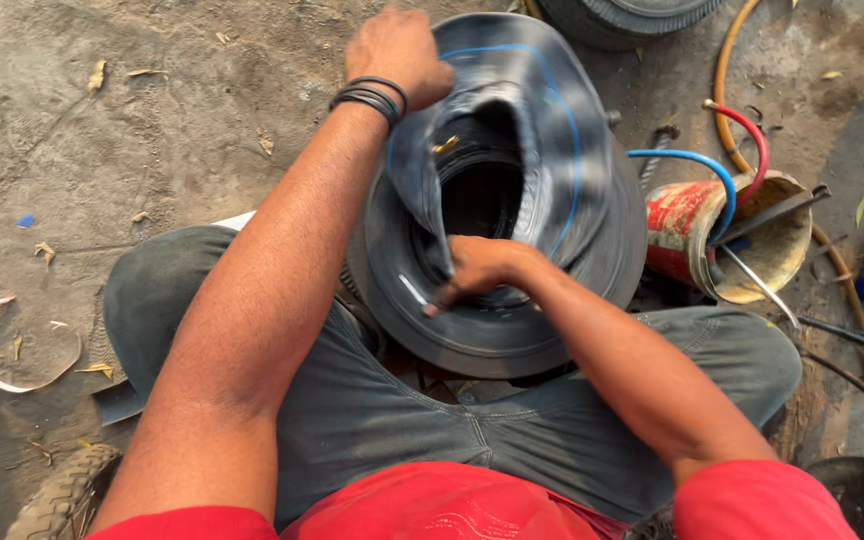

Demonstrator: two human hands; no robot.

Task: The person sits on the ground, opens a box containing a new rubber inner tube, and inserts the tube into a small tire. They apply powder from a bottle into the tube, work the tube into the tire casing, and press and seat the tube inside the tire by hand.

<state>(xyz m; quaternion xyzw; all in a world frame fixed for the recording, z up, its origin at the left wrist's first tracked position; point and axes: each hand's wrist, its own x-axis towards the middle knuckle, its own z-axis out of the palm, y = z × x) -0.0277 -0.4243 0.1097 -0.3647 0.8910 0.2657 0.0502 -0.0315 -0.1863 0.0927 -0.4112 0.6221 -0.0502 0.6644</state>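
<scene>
We see the left hand (397, 50) closed over the far edge of a black inner tube (542, 130), gripping the rubber where it rises above a small black tyre (492, 330). A stack of thin black bands sits on that wrist. The right hand (477, 268) is pinched on the tube's near fold, fingers pressed down at the inside of the tyre's rim opening. The tube, marked with a thin blue line, is partly tucked into the tyre and partly bulging up out of it. The tyre lies flat between the person's knees, on the dirt ground (152, 130).

Just right of the tyre a dented red and cream tin can (692, 225) leans, with metal tools and red and blue hoses sticking out. An orange hose (727, 70) curves behind it. Dry leaves are scattered over the ground on the left.
</scene>
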